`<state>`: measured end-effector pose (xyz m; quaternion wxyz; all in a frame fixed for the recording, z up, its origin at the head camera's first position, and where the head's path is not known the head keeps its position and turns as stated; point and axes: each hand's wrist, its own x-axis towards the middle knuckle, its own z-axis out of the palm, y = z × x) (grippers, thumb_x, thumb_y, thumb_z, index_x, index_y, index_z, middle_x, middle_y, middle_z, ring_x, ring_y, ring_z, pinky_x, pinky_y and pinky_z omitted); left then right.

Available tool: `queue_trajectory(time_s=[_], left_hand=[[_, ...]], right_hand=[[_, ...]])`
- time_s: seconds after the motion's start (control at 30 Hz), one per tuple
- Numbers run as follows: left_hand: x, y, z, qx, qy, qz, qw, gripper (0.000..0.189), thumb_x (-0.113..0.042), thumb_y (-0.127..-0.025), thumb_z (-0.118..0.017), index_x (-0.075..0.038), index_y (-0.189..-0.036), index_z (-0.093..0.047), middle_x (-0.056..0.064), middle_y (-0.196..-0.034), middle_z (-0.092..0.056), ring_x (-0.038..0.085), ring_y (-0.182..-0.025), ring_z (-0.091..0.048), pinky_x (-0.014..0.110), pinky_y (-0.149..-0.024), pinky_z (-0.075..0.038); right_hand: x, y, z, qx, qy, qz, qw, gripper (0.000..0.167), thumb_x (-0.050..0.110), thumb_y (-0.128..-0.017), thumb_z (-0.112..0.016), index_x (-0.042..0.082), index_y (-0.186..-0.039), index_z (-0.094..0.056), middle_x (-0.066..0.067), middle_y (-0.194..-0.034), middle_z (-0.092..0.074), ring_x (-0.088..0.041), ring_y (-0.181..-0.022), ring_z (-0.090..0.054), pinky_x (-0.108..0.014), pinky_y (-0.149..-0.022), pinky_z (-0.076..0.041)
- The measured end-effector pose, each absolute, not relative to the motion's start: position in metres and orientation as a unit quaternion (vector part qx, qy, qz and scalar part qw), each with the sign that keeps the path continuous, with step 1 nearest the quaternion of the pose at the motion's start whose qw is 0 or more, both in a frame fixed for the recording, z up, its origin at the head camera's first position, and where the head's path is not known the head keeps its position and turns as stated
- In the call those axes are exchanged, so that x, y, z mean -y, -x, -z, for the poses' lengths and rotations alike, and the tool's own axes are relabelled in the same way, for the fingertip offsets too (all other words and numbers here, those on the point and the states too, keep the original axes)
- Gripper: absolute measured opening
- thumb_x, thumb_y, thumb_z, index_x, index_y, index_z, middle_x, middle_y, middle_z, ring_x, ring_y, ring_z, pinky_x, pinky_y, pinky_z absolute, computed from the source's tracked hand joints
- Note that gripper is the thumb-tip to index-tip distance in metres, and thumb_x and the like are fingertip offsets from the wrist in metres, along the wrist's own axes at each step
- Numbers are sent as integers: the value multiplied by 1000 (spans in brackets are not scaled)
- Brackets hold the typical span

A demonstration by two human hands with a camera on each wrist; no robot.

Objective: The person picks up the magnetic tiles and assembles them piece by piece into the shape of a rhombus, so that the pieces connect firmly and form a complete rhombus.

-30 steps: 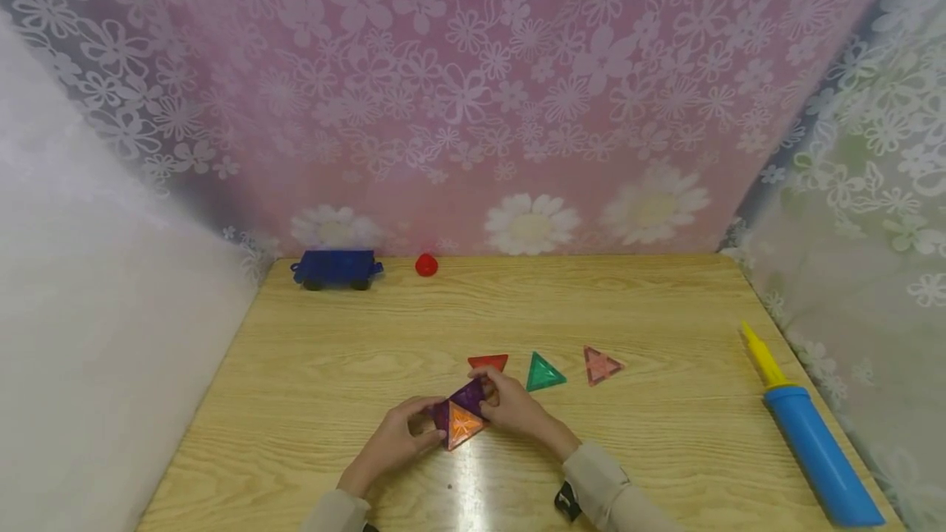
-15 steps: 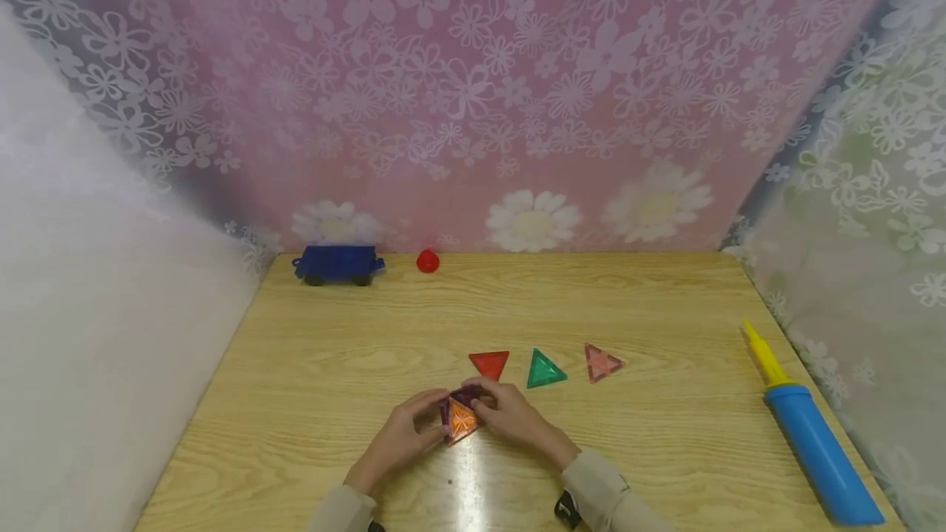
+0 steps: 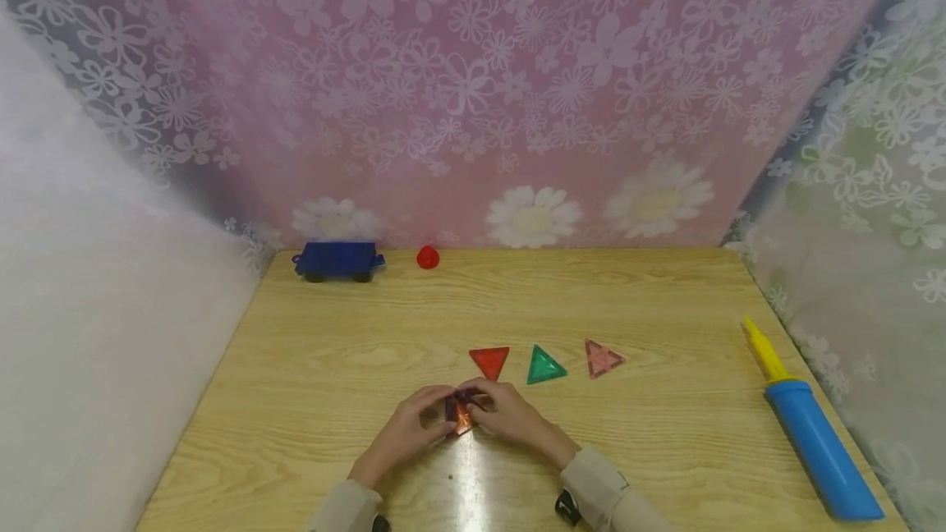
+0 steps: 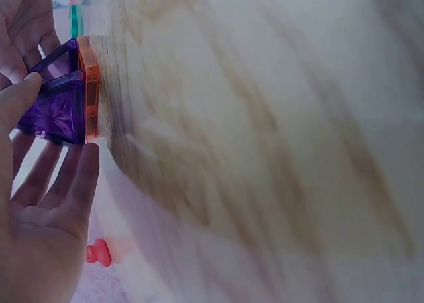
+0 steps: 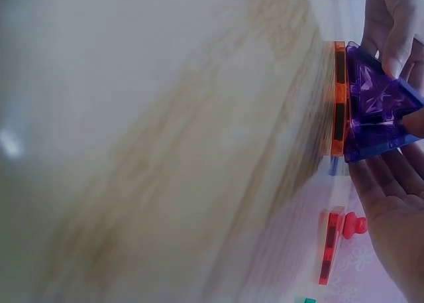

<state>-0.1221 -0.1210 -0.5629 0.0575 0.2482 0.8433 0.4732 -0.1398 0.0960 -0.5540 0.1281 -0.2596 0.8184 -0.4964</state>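
Observation:
An orange triangular magnetic tile [image 3: 461, 421] lies at the table's front middle, with two purple triangular magnetic tiles tilted up from its edges. My left hand [image 3: 409, 431] pinches one purple tile [image 4: 56, 114], thumb on its near face and fingers behind. My right hand [image 3: 512, 415] pinches the other, its thumb on the purple tile in the right wrist view [image 5: 376, 142]. The two purple tiles lean in toward each other over the orange one, their upper corners close together. In the head view the fingers hide most of the purple.
Beyond my hands lie a red triangular tile [image 3: 490, 362], a green one [image 3: 545, 366] and a pink one [image 3: 603, 359]. A blue toy wagon [image 3: 337, 261] and a small red knob-like piece [image 3: 428, 257] stand at the back edge. A blue and yellow hand pump [image 3: 820, 446] lies along the right edge.
The purple tiles, earlier spread nearly flat beside the orange one, are folded up and inward. Both hands have drawn closer together, and the red tile shows more fully.

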Motion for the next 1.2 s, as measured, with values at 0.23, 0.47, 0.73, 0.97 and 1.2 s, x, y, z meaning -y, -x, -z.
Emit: queue_trajectory(time_s=[0.23,0.47,0.73,0.97,1.2], left_hand=[[119,122,564,-843,-251,-474,48,47,-19,-84,-74,-6,-127,-59,9,-128,-58,30,-119,-53,45,-99,-45],[119,121,564,-850,-238,-467,42,51,-23,-81,-76,-8,-127,-58,6,-125,-58,27,-116,-55,45,-99,-45],[118,120,564,-863,-225,-452,18,52,-27,-77,-80,-11,-122,-61,4,-120,-53,27,-113,-49,50,-94,-46],[116,122,565,-863,-226,-451,21,55,-27,-77,-80,-10,-125,-59,7,-126,-56,29,-119,-50,52,-99,-43],[112,124,563,-845,-239,-477,38,56,-21,-79,-78,-11,-129,-56,9,-128,-58,30,-119,-54,49,-98,-45]], right_hand=[[-95,138,550,-815,262,498,136,30,3,-91,-55,4,-120,-59,-13,-117,-64,-24,-105,-64,-20,-83,-52],[-94,139,549,-824,264,485,124,25,5,-92,-56,7,-117,-61,-10,-115,-65,-22,-105,-64,-24,-86,-52],[-94,141,549,-858,301,416,25,17,11,-91,-64,10,-108,-68,3,-95,-56,-11,-87,-54,-23,-76,-50],[-93,143,549,-851,305,426,30,19,8,-93,-61,8,-111,-64,0,-101,-59,-12,-93,-59,-26,-82,-52],[-93,143,548,-824,297,476,75,22,-2,-92,-56,4,-113,-57,-9,-113,-62,-24,-105,-61,-40,-93,-50]])
